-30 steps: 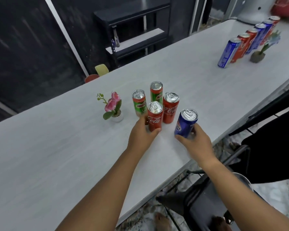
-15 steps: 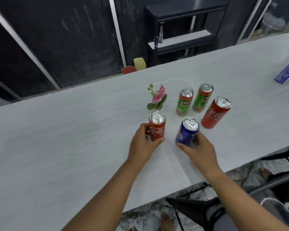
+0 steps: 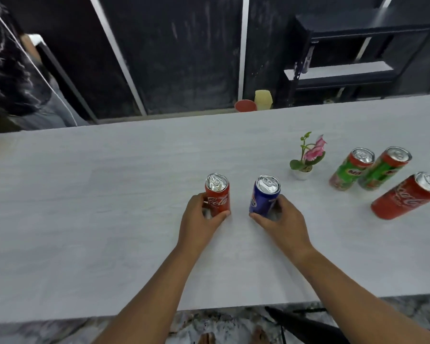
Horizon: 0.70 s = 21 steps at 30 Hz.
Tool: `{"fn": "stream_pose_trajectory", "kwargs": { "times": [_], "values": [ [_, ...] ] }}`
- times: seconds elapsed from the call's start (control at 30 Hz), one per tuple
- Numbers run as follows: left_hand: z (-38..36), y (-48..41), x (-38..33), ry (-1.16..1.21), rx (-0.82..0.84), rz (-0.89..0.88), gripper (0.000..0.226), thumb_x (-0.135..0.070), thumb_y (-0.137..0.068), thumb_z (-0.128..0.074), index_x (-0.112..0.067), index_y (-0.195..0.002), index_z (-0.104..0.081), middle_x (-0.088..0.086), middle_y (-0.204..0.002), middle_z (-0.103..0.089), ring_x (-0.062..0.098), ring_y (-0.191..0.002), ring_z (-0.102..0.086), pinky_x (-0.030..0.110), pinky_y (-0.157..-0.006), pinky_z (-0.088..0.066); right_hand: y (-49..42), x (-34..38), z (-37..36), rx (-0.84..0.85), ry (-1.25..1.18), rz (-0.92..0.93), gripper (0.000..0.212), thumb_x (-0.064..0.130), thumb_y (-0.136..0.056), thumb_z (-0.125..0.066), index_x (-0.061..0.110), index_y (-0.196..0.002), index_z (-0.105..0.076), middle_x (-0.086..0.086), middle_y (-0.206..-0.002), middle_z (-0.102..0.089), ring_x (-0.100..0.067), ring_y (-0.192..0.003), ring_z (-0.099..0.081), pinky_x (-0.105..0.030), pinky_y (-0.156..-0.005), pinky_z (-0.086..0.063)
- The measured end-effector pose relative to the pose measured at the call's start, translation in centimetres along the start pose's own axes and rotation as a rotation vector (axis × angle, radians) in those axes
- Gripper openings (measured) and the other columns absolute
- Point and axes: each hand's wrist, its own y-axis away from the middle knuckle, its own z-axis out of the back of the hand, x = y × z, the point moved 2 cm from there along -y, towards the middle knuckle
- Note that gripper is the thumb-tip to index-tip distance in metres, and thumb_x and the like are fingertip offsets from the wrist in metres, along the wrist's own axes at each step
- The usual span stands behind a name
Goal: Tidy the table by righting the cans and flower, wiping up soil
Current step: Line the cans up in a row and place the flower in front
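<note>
My left hand (image 3: 199, 220) grips an upright red cola can (image 3: 217, 193) near the middle of the white table (image 3: 97, 207). Just right of it, my right hand (image 3: 281, 223) grips an upright blue can (image 3: 265, 196). A small pink flower in a white pot (image 3: 305, 157) stands upright further back to the right. Beyond it stand two green cans (image 3: 350, 170) (image 3: 382, 168), and a second red cola can (image 3: 405, 197) stands at the right edge of the view. No soil shows on the table.
The table's near edge (image 3: 209, 311) runs across the bottom, with a dark chair part (image 3: 305, 326) below it. Behind the table are a dark wall, a black shelf unit (image 3: 353, 63), a red and a yellow object (image 3: 255, 104), and a person at far left (image 3: 13, 78).
Both hands have carried the red cola can and the blue can leftwards, away from the flower and the other three cans. The view has swung left; the far row of cans is out of sight.
</note>
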Motion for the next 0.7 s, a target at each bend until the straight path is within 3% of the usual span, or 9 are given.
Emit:
{"fn": "stream_pose_trajectory", "kwargs": {
  "times": [0.1, 0.3, 0.57, 0.7],
  "values": [
    [2.0, 0.0, 1.1, 0.015, -0.042, 0.027, 0.070, -0.052, -0.078, -0.095, -0.032, -0.137, -0.061, -0.017, -0.128, -0.064, -0.001, -0.108, -0.063, 0.016, -0.082, -0.048, -0.1, 1.8, -2.0, 0.033, -0.033, 0.030, 0.044, 0.052, -0.074, -0.092, 0.050, -0.105, -0.061, 0.033, -0.104, -0.071, 0.006, -0.101, -0.066, -0.021, -0.081, -0.053],
    [5.2, -0.1, 2.8, 0.031, -0.105, 0.059, 0.075, -0.056, -0.078, -0.095, -0.029, -0.140, -0.063, -0.014, -0.131, -0.066, 0.010, -0.114, -0.067, 0.022, -0.086, -0.053, -0.4, 4.6, -5.7, 0.089, -0.038, 0.042, 0.051, 0.051, -0.076, -0.092, 0.040, -0.116, -0.062, 0.026, -0.109, -0.071, 0.000, -0.100, -0.068, -0.030, -0.086, -0.058],
    [7.8, -0.2, 4.4, 0.021, -0.123, 0.054, 0.077, -0.056, -0.079, -0.094, -0.029, -0.143, -0.061, -0.014, -0.133, -0.065, 0.009, -0.115, -0.067, 0.018, -0.086, -0.050, -0.6, 5.8, -8.9, 0.142, 0.018, 0.080, 0.049, 0.050, -0.077, -0.092, 0.038, -0.115, -0.063, 0.018, -0.106, -0.070, -0.004, -0.098, -0.064, -0.023, -0.076, -0.048],
    [8.1, -0.4, 4.7, 0.013, -0.082, 0.036, 0.078, -0.056, -0.079, -0.094, -0.031, -0.144, -0.059, -0.015, -0.133, -0.062, 0.007, -0.115, -0.065, 0.017, -0.086, -0.049, -0.5, 5.6, -9.5, 0.232, -0.147, 0.035, 0.071, 0.034, -0.075, -0.093, 0.044, -0.131, -0.051, 0.027, -0.118, -0.069, 0.010, -0.108, -0.065, -0.004, -0.080, -0.046]
  ]
}}
